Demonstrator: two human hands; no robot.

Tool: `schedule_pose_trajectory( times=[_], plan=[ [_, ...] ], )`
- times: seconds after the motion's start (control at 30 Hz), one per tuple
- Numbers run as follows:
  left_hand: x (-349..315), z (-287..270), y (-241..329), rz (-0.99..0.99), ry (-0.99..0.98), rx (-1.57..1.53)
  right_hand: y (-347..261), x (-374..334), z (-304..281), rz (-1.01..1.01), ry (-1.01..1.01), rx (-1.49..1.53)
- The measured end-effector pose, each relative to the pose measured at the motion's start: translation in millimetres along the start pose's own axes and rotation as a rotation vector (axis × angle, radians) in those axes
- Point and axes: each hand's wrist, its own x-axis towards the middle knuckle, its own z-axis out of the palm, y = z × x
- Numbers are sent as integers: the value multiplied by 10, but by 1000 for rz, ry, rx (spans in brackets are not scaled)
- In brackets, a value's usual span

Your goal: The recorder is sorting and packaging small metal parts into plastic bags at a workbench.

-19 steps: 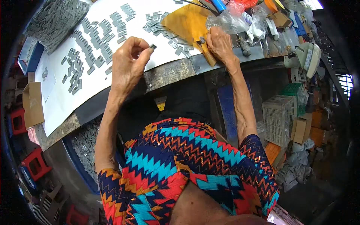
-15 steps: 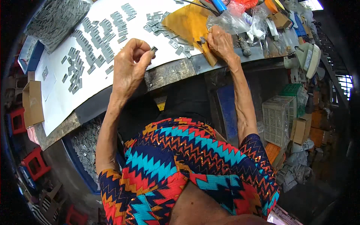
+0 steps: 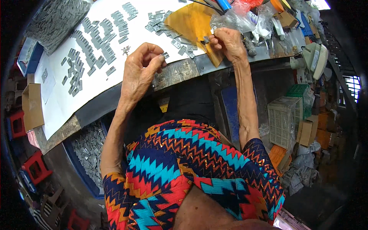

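Observation:
Over the near edge of the white sheet, my left hand (image 3: 142, 69) is closed, pinching a small grey metal piece (image 3: 165, 55) between thumb and fingertips. My right hand (image 3: 231, 45) is farther right, its fingers pinched together beside a small metal fixture (image 3: 206, 39) at the foot of a yellow-brown sheet (image 3: 188, 23). What lies between those fingertips is too small to make out. Left of my left hand, many similar grey pieces (image 3: 84, 48) lie in overlapping rows. Loose grey pieces (image 3: 157, 23) are scattered beside the yellow-brown sheet. A little pile of tiny brownish parts (image 3: 125, 50) sits near my left knuckles.
A clear bag packed with grey pieces (image 3: 57, 23) stands at the far left, near a blue bin (image 3: 30, 57) and a cardboard box (image 3: 33, 105). Below the table is a blue tray of pieces (image 3: 90, 149). Plastic bags (image 3: 237, 23) clutter the right; crates (image 3: 283, 119) stand on the floor.
My left hand has shifted slightly right and down with the grey piece, uncovering the small brownish pile. My right hand has turned and moved slightly right, its fingers still near the fixture.

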Motion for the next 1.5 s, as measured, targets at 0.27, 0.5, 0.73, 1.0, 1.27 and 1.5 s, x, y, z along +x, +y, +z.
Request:
schedule_pose_trajectory(
  times=[0.27,0.5,0.73,1.0,1.27,1.5],
  plan=[
    [-24,16,-16,-54,-48,8,84,14,55,-54,-18,158],
    [-16,60,-110,-28,-45,-17,56,-67,127,-150,-15,104],
    [-48,73,-102,-56,-74,-39,-89,-261,343,-265,52,-174],
    [-96,60,-74,-123,-88,-168,-105,-308,465,-318,28,-361],
    [-125,54,-116,-94,-42,-201,-123,-438,634,-241,-61,-137],
    [-153,44,-139,-85,8,-209,-83,-563,860,-185,-184,-86]
  ],
)
